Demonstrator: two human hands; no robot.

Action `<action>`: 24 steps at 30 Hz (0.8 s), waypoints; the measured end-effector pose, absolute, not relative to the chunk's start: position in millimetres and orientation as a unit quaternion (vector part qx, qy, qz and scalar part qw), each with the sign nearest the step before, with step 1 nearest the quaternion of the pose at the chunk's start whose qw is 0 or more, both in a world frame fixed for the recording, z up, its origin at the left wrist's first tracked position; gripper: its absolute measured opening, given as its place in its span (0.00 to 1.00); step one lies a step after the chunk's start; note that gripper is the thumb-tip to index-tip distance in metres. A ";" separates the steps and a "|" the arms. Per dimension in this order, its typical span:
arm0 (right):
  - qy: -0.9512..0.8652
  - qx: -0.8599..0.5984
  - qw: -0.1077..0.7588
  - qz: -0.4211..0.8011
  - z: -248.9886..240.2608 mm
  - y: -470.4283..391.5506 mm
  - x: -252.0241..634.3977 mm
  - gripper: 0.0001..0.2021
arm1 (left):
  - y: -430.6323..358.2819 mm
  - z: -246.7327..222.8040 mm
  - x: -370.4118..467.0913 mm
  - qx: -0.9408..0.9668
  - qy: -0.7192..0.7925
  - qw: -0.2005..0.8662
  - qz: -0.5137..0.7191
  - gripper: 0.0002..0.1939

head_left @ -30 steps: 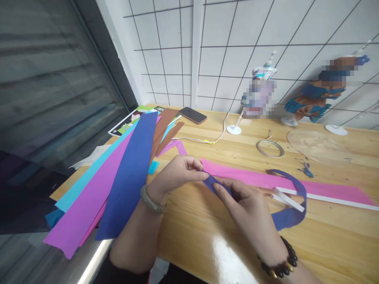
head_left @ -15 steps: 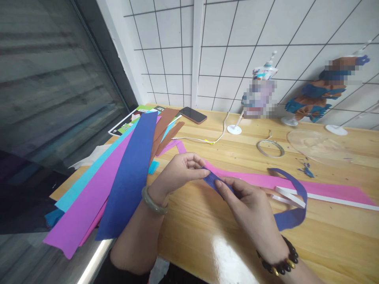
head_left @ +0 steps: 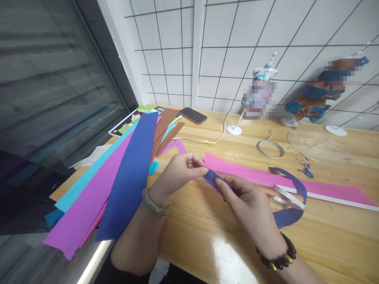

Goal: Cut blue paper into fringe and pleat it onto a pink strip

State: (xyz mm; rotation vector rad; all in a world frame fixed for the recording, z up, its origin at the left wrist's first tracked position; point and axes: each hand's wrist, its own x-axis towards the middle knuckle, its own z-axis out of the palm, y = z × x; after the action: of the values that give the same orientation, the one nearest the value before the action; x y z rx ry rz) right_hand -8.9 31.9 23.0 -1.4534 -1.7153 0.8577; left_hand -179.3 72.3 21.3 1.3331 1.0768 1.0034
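Observation:
Between both hands a narrow dark-blue crepe paper strip (head_left: 212, 178) is stretched above the wooden table. My left hand (head_left: 187, 170) pinches its near-left end between thumb and fingers. My right hand (head_left: 243, 194) grips it a short way along, thumb on top. The strip's free length loops out beyond my right hand, over a pink paper strip (head_left: 251, 174) lying flat on the table. A white tape strip (head_left: 334, 199) lies along the pink paper's edge, its loose end curling near the right hand.
To the left lie wide blue (head_left: 132, 177), purple (head_left: 89, 205) and brown (head_left: 164, 128) paper strips. A phone (head_left: 193, 115), a white cord (head_left: 220, 134) and a tape roll (head_left: 270, 149) sit farther back. Decorated stands (head_left: 265, 75) rise along the tiled wall, near a clear round sheet (head_left: 316, 146).
Both hands keep their hold on the blue strip with barely any shift. The strip's looped tail and the white tape's curl have moved slightly.

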 end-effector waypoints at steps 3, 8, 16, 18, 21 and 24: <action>-0.664 -0.562 0.362 0.334 23.3 32.8 -8.4 0.14 | 71.4 24.0 -177.9 0.558 0.457 0.548 0.424 0.07; -0.653 -0.570 0.360 0.347 21.6 34.2 -7.0 0.15 | 71.0 23.0 -177.5 0.549 0.452 0.559 0.427 0.06; -0.648 -0.574 0.369 0.339 23.0 36.0 -7.6 0.15 | 73.3 17.7 -176.6 0.510 0.444 0.593 0.437 0.09; -0.645 -0.571 0.374 0.343 23.5 35.1 -7.8 0.15 | 73.4 18.8 -176.2 0.505 0.445 0.594 0.441 0.11; -0.643 -0.566 0.374 0.356 24.1 32.9 -8.7 0.15 | 73.1 20.7 -175.7 0.499 0.443 0.595 0.447 0.12; -0.647 -0.557 0.373 0.363 25.3 31.5 -10.2 0.15 | 72.7 21.8 -175.2 0.502 0.427 0.600 0.453 0.12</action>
State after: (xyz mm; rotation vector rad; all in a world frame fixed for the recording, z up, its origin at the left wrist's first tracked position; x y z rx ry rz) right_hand -10.2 31.5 25.3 -1.4258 -1.6588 0.9303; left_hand -175.2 72.7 21.8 1.1639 0.9891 1.0502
